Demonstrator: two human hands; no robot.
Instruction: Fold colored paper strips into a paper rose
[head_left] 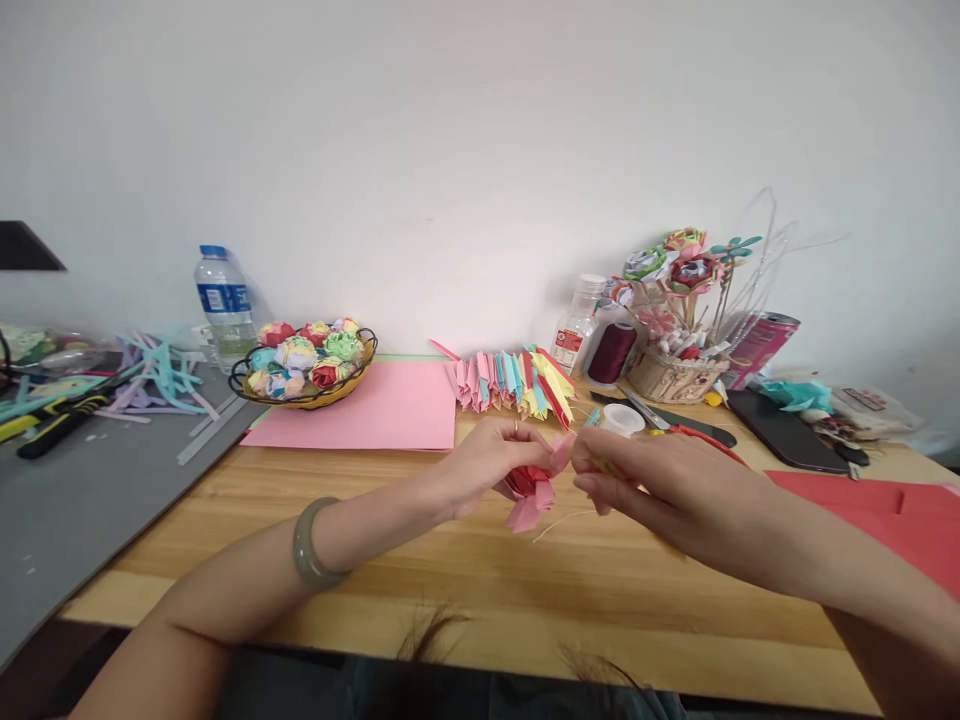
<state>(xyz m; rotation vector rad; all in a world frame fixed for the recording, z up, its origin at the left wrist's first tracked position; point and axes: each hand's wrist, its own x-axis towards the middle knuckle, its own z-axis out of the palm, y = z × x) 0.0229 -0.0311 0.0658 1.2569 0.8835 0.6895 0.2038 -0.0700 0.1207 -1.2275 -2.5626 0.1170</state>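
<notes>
My left hand (pixel 491 460) is closed round a paper flower (pixel 531 490) with a red centre and folded pink petals, held above the wooden table. Close beside it, my right hand (pixel 637 475) has its fingers pinched together next to an upright pink petal (pixel 561 452). A bit of yellow shows among the right fingers, but what they grip is mostly hidden. A thin pale thread (pixel 559 522) trails below, between the flower and the right hand. Just behind both hands stands a row of folded pink, blue, yellow and red paper pieces (pixel 510 382).
Pink paper sheets (pixel 360 415) and a basket (pixel 330 400) of paper flowers lie left. Behind are a water bottle (pixel 225 310), a purple thread spool (pixel 613 355) and a flower pot (pixel 671 378). Scissors (pixel 697 435), a phone (pixel 787 430) and red paper (pixel 885 510) lie right.
</notes>
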